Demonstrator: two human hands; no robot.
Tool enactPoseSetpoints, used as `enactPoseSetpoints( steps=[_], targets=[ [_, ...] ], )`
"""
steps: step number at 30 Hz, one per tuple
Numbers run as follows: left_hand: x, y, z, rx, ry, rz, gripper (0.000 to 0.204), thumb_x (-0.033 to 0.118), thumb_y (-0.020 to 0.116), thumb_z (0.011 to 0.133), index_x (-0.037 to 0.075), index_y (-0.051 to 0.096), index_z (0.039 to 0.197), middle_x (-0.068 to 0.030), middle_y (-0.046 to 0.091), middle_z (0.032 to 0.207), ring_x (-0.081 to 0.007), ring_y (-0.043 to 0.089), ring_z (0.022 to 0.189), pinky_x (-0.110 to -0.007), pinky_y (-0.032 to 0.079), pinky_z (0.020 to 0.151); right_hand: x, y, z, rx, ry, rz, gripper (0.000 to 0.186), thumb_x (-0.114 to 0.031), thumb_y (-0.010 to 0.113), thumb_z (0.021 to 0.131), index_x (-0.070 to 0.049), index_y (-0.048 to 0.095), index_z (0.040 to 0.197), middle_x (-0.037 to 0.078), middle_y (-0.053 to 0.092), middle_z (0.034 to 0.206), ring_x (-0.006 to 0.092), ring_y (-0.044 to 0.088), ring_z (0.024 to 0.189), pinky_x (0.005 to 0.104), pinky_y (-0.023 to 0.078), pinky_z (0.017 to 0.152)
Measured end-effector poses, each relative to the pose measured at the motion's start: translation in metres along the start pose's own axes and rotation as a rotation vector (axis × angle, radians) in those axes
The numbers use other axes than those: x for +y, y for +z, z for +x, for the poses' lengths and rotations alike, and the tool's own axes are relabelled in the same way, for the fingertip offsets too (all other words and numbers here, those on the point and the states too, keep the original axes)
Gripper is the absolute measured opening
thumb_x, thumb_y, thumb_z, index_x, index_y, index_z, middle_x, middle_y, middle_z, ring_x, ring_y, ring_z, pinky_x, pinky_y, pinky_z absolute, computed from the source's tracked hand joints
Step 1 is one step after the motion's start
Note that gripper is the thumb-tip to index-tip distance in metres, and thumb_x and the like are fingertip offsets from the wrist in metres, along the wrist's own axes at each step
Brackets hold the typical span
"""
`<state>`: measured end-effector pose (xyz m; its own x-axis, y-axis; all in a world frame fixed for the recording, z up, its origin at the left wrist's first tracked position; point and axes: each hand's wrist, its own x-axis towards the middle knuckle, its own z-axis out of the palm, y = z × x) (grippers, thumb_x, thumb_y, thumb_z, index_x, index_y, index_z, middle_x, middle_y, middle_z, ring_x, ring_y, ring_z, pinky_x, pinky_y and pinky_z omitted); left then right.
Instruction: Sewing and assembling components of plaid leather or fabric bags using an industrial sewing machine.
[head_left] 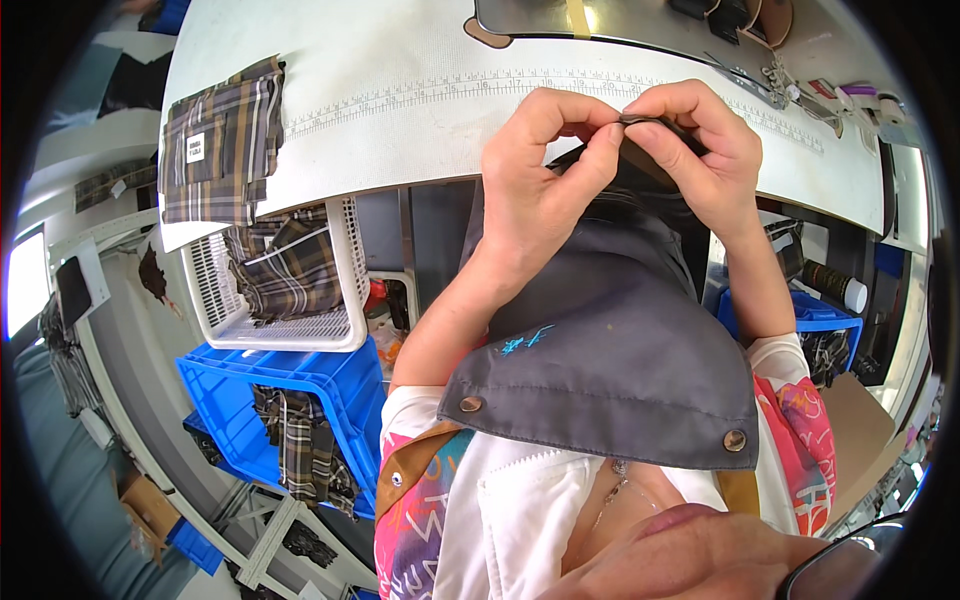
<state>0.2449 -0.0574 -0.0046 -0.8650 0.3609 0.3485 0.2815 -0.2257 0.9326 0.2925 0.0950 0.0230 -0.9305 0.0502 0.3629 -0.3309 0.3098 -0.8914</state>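
Note:
Both of my hands are raised over the table's front edge, their fingertips meeting at the edge of a dark piece of cloth (pixel 648 158). My left hand (pixel 540 180) pinches that edge between thumb and forefinger. Close beside it, my right hand (pixel 705 155) grips the same edge, thumb in front and fingers behind. The cloth hangs below the fingers, and the right hand covers part of it. Where it ends against my dark grey apron (pixel 610 350) I cannot tell.
Folded plaid cloth (pixel 225 150) lies on the left of the white table (pixel 400 150), which has a printed ruler. Below are a white basket (pixel 355 280) of plaid cloth and a blue crate (pixel 350 400). A shiny plate (pixel 640 25) sits at the back; another blue crate (pixel 850 325) stands right.

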Motion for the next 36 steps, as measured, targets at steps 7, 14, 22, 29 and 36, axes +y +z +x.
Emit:
enactPoseSetpoints(
  steps=[7,14,22,29,36],
  targets=[
    [0.012,0.002,0.000,0.002,-0.220,-0.190,0.008,0.000,0.062,0.082,-0.002,0.059,0.088,-0.0041,0.063,0.085,-0.0072,0.057,0.076,-0.021,0.047,0.066,-0.001,-0.001,0.006,0.016,-0.302,-0.370,0.012,-0.003,0.064,0.081,-0.001,0.061,0.093,0.006,0.064,0.079,0.0147,0.063,0.067,0.0233,0.048,0.059],
    [0.012,-0.010,0.009,-0.177,-0.581,-0.604,0.022,-0.001,0.065,0.080,-0.005,0.063,0.101,-0.0053,0.065,0.088,-0.0079,0.059,0.078,-0.018,0.047,0.068,0.000,0.001,0.003,-0.004,-0.215,-0.289,0.010,-0.004,0.063,0.082,-0.002,0.061,0.092,0.007,0.065,0.076,0.0132,0.062,0.061,0.0224,0.046,0.056],
    [-0.001,-0.011,0.006,-0.110,-0.420,-0.630,0.013,0.000,0.069,0.077,-0.003,0.068,0.090,-0.0075,0.067,0.081,-0.0093,0.060,0.074,-0.020,0.048,0.067,-0.004,0.002,0.004,-0.042,-0.030,-0.097,0.008,-0.006,0.060,0.086,-0.002,0.060,0.093,0.004,0.065,0.073,0.0070,0.062,0.068,0.0192,0.045,0.061],
    [-0.002,-0.005,-0.002,0.078,-0.461,-0.704,0.011,0.001,0.069,0.077,-0.002,0.067,0.088,-0.0061,0.066,0.079,-0.0076,0.057,0.070,-0.020,0.043,0.064,-0.002,-0.002,0.004,-0.089,0.169,0.045,0.009,-0.008,0.064,0.084,-0.002,0.060,0.088,-0.001,0.061,0.068,0.0004,0.050,0.062,0.0169,0.037,0.054],
    [0.003,-0.010,0.003,0.056,-0.432,-0.514,0.011,0.002,0.068,0.079,-0.002,0.066,0.088,-0.0045,0.065,0.077,-0.0059,0.055,0.067,-0.018,0.042,0.059,0.003,-0.004,0.001,-0.028,0.140,-0.030,0.011,-0.010,0.066,0.082,-0.001,0.061,0.087,-0.001,0.060,0.068,0.0029,0.048,0.060,0.0189,0.038,0.054]
  ],
)
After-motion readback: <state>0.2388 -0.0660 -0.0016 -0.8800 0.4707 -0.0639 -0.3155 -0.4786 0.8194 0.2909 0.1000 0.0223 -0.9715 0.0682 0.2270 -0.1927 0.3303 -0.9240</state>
